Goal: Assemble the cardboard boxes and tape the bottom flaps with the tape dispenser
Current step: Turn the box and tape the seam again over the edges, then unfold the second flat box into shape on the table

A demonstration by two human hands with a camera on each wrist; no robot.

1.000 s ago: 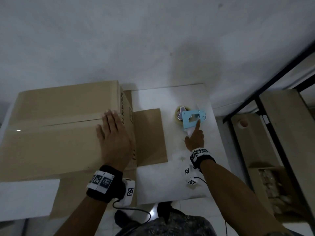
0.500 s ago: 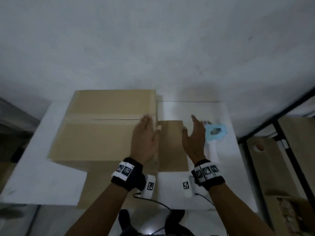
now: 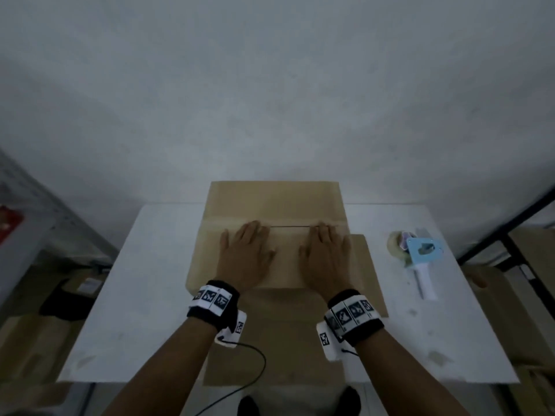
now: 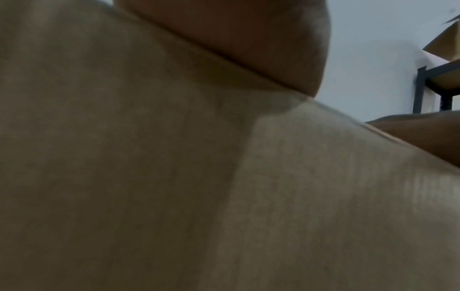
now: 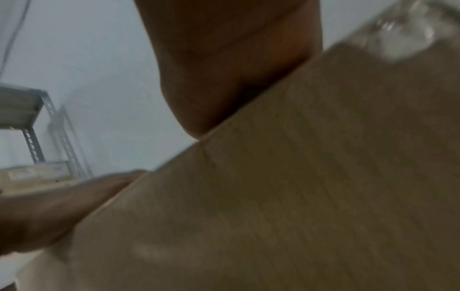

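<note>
A brown cardboard box (image 3: 276,202) stands in the middle of the white table (image 3: 150,295), its closed flaps facing up with a seam (image 3: 289,226) across them. My left hand (image 3: 244,253) lies flat on the near flap, fingers straight and reaching the seam. My right hand (image 3: 326,255) lies flat beside it on the same flap. The light-blue tape dispenser (image 3: 420,253) with a white handle lies on the table to the right, apart from both hands. Both wrist views show blurred cardboard (image 4: 174,177) (image 5: 298,177) close under the palms.
A flat cardboard sheet (image 3: 368,265) lies under the box and sticks out to the right and front. A black metal shelf frame (image 3: 510,244) stands right of the table. A grey rack (image 3: 39,220) and boxes (image 3: 36,340) are on the left floor. A white wall is behind.
My right hand left the tape dispenser and moved left onto the box top. The left hand slid to the flap's left part. The view swung so the box is centred.
</note>
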